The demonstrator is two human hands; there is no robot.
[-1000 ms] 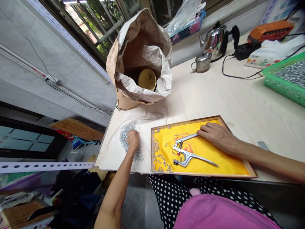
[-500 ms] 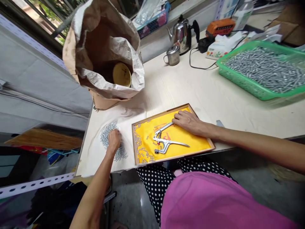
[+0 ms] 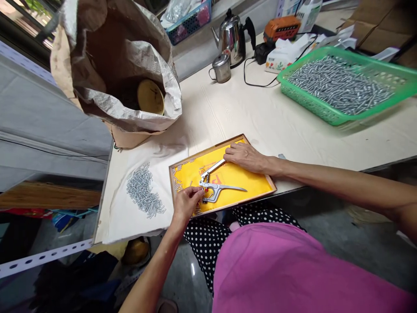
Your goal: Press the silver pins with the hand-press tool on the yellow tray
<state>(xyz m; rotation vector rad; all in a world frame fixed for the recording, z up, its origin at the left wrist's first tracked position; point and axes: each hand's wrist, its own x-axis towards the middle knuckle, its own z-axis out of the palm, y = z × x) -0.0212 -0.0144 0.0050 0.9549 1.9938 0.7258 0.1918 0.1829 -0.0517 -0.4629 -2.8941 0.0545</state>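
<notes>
A wooden-rimmed tray [image 3: 270, 188] with a yellow liner lies at the table's near edge. On it rests a silver hand press tool [image 3: 217, 188] with two long handles. My right hand [image 3: 246, 156] lies over the end of the upper handle, fingers curled on it. My left hand [image 3: 187, 203] is at the tool's jaw end, fingers pinched together; what they hold is too small to make out. Several small metal pins [image 3: 178, 181] lie along the tray's left side. A loose pile of the same pins [image 3: 142, 190] lies on the table left of the tray.
A big paper sack [image 3: 120, 74] with a yellow cup [image 3: 150, 96] inside stands at the back left. A green basket [image 3: 342, 84] full of metal pins is at the right. A kettle [image 3: 232, 37], a small lidded mug [image 3: 222, 68] and a cable lie behind.
My left hand left the pin pile on the table and moved right onto the tray, to the tool's jaws. The view shifted, bringing the green basket further in. My right hand stayed on the handle.
</notes>
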